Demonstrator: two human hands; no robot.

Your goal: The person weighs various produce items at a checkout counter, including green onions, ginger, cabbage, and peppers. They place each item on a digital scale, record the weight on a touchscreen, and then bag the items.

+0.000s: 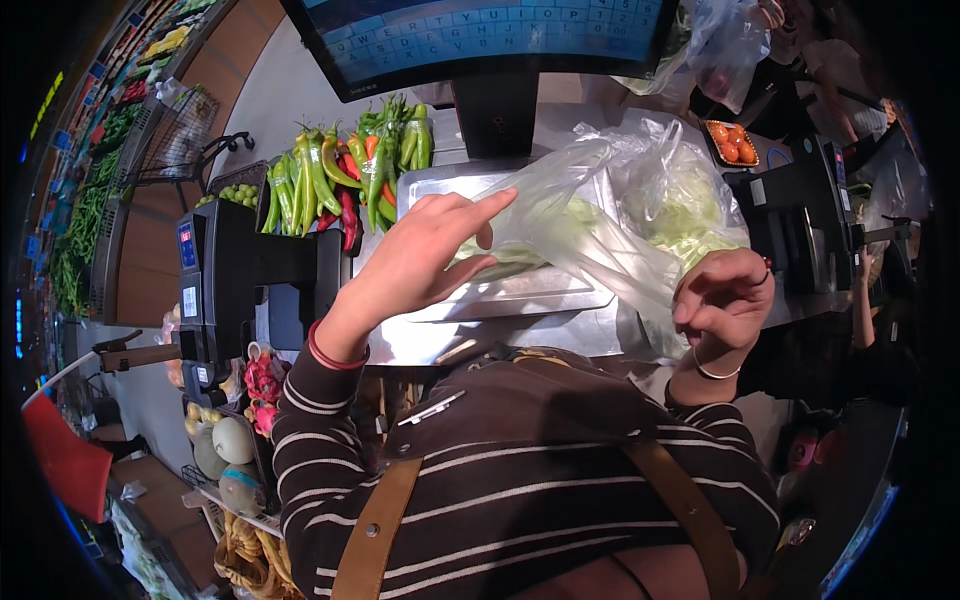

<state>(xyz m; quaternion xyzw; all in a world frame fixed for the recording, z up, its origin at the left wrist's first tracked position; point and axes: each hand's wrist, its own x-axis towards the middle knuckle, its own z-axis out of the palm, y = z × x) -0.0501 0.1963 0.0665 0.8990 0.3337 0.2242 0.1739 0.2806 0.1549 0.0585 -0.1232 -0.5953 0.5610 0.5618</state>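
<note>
On a metal scale platter (517, 300) lies a clear plastic bag (570, 172) with a pale green leafy vegetable (525, 251) inside. My left hand (427, 247) is over the left part of the platter, fingers apart, index finger stretched toward the bag; whether it touches the film is unclear. At the bag's right end, my right hand (724, 296) has its fingers curled on the plastic, which is drawn out toward it. Just beyond that hand sits another clear bag (679, 195) of round, pale green leafy vegetables.
A touchscreen monitor (495, 37) stands behind the platter. Green and red peppers (322, 176) lie at its left, near a black label printer (217, 277). Tomatoes in a tray (731, 144) and another black machine (795, 195) are at right. Other people stand at upper right.
</note>
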